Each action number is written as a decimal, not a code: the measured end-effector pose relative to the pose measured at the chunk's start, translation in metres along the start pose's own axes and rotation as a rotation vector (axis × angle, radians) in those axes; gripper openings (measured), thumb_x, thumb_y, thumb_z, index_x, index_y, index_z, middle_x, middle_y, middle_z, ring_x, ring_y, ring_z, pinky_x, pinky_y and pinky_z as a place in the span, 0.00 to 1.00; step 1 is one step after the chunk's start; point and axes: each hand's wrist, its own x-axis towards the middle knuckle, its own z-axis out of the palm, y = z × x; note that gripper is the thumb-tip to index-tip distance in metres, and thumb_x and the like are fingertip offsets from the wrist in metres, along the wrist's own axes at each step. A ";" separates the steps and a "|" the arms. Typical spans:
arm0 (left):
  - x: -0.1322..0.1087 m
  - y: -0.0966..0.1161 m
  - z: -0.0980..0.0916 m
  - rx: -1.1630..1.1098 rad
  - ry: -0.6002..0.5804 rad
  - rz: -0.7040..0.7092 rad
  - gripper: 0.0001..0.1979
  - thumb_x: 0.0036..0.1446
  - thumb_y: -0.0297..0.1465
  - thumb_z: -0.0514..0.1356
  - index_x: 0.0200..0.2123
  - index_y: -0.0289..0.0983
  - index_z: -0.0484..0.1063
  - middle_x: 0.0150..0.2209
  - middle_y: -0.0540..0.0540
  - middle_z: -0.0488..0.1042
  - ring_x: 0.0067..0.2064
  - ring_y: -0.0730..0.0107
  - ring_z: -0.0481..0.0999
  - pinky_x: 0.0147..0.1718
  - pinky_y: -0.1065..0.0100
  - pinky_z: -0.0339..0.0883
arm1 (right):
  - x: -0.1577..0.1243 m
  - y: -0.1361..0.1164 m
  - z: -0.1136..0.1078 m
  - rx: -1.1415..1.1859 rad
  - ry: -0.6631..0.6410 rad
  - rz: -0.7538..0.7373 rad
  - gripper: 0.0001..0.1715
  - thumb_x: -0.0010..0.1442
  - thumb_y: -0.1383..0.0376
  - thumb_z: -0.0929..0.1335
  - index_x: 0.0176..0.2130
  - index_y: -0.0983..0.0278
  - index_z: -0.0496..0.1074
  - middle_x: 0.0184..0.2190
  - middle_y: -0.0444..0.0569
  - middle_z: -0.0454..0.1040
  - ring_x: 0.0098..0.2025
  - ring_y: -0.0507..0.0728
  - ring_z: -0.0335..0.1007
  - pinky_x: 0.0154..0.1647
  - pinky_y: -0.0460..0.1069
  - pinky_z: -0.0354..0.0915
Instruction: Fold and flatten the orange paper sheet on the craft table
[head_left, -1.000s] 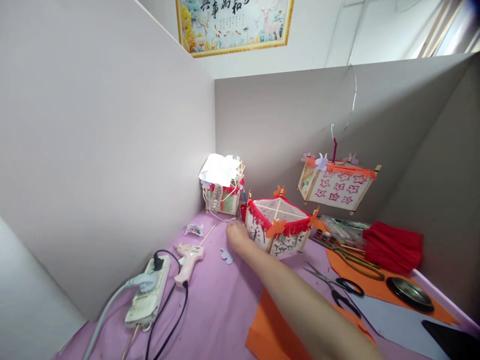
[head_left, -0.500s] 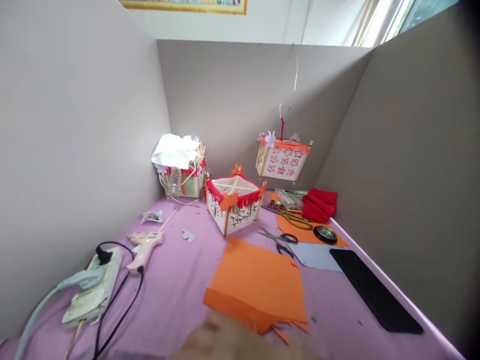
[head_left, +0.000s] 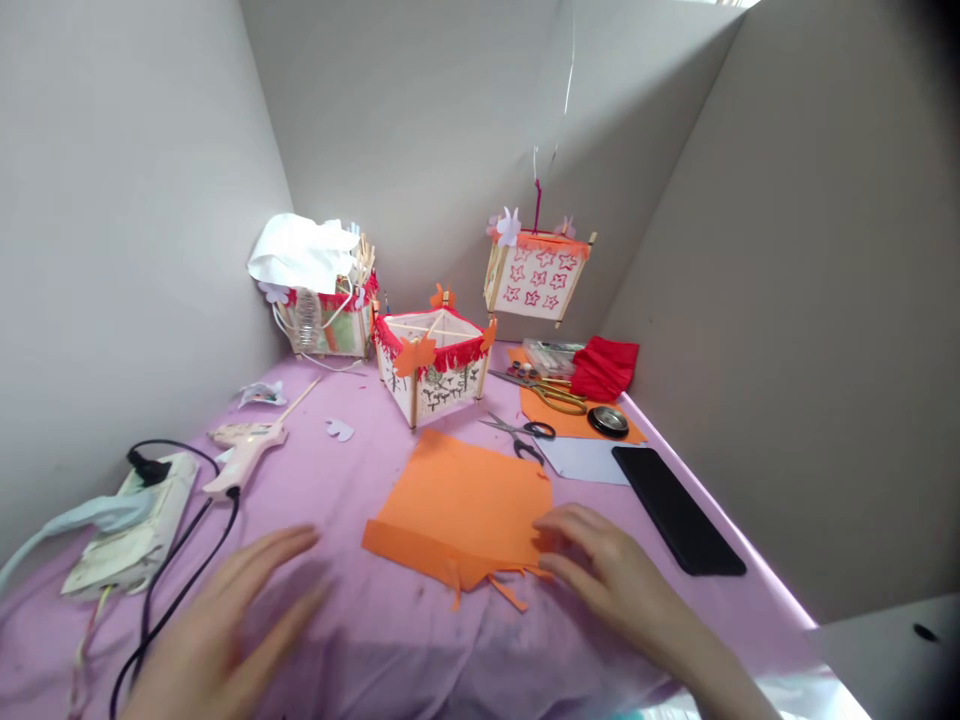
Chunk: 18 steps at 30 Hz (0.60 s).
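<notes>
Orange paper (head_left: pixel 469 495) lies at the front middle of the table, its near edge folded and cut into loose strips. My right hand (head_left: pixel 592 560) is at its right edge, thumb and fingers apart; whether the fingertips touch the paper I cannot tell. Left of the paper my left hand (head_left: pixel 232 620) hovers over the cloth, somewhat blurred, fingers spread and holding nothing. Just beyond the paper stands a paper lantern (head_left: pixel 442 380) with red fringe and orange cut-outs on its corners. Black-handled scissors (head_left: pixel 525 436) lie open by the paper's far right corner.
A glue gun (head_left: pixel 247 450) and a power strip (head_left: pixel 142 530) with cables lie at left. A second lantern (head_left: pixel 540 280) hangs from a wire; another (head_left: pixel 330 320) stands at the back left. A black phone-like slab (head_left: pixel 675 510) lies at right. Grey panels (head_left: pixel 420 120) enclose the table.
The view has tilted down and shifted right. Earlier only a blurred hand showed at the bottom edge; now both hands are in view, one on each side of the orange paper.
</notes>
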 end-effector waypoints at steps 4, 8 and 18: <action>0.040 0.042 0.025 -0.124 -0.347 0.018 0.22 0.50 0.38 0.58 0.48 0.38 0.69 0.49 0.42 0.73 0.49 0.60 0.72 0.50 0.60 0.66 | 0.001 -0.006 0.010 -0.033 -0.015 -0.009 0.05 0.59 0.66 0.64 0.31 0.61 0.69 0.34 0.46 0.71 0.38 0.55 0.67 0.39 0.49 0.62; 0.067 0.059 0.032 -0.258 -0.526 -0.060 0.13 0.52 0.33 0.54 0.40 0.38 0.72 0.37 0.46 0.76 0.38 0.66 0.75 0.40 0.66 0.69 | 0.004 -0.002 0.013 0.030 0.029 0.030 0.06 0.60 0.66 0.63 0.33 0.61 0.69 0.35 0.47 0.71 0.36 0.54 0.67 0.38 0.49 0.62; 0.096 0.005 -0.001 -0.223 -0.501 -0.076 0.14 0.51 0.35 0.57 0.42 0.40 0.72 0.40 0.46 0.76 0.40 0.64 0.74 0.40 0.67 0.68 | 0.029 -0.009 0.009 0.068 0.067 0.013 0.07 0.61 0.64 0.62 0.36 0.61 0.69 0.36 0.47 0.72 0.37 0.54 0.68 0.39 0.48 0.62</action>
